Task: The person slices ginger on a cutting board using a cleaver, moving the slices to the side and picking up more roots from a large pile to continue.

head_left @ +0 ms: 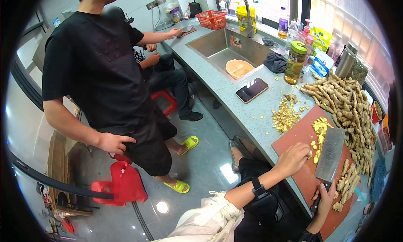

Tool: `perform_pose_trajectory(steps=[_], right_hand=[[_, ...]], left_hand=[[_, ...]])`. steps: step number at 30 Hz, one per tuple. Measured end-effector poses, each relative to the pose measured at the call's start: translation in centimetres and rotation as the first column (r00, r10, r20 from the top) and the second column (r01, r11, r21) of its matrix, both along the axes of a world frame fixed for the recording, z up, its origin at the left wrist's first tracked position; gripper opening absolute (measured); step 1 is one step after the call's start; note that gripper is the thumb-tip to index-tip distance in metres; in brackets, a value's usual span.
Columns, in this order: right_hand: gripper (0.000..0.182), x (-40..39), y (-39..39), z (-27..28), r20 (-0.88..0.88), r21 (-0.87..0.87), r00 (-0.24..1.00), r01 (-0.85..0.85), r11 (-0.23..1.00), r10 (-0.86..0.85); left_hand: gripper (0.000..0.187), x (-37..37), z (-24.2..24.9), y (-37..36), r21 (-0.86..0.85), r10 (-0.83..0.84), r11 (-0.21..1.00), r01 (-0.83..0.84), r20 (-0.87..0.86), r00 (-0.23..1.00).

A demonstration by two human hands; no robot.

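Observation:
My right hand [325,198] is wrapped round the black handle of a cleaver [331,154], whose broad blade lies over the reddish-brown cutting board [302,175]. On the board's left side, my left hand [295,159] is curled, with a small piece of ginger [310,154] at its fingertips. Yellow ginger slices [320,135] are scattered between that hand and the blade. Several peeled ginger roots [348,181] lie to the right of the cleaver. Beyond the board is a large heap of unpeeled ginger [344,103]. A pile of ginger trimmings [286,116] sits on the counter.
A phone [252,90] and a green-lidded jar [295,63] stand near the sink [210,53], which holds a peach-coloured bowl [239,68]. A red basket [211,20] is farther back. One person in black [100,74] stands to the left; another sits behind. A red stool [126,181] is on the floor.

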State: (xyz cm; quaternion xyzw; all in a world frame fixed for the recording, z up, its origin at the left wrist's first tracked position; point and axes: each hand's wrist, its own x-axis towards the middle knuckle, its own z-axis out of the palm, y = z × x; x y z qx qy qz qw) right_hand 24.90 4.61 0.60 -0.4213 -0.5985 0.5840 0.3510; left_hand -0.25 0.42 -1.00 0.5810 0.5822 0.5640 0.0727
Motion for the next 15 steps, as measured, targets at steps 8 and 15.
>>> perform_pose_trajectory(steps=[8, 15], right_hand=[[0.04, -0.39, -0.31, 0.58, 0.011, 0.009, 1.0, -0.002, 1.0, 0.001], [0.043, -0.35, -0.23, 0.3, 0.015, 0.022, 1.0, 0.0, 1.0, 0.0]], left_hand=[[0.007, -0.05, 0.02, -0.04, -0.027, -0.001, 1.0, 0.0, -0.007, 1.0], [0.008, -0.14, 0.13, -0.12, -0.038, -0.007, 0.999, 0.008, 0.003, 1.0]])
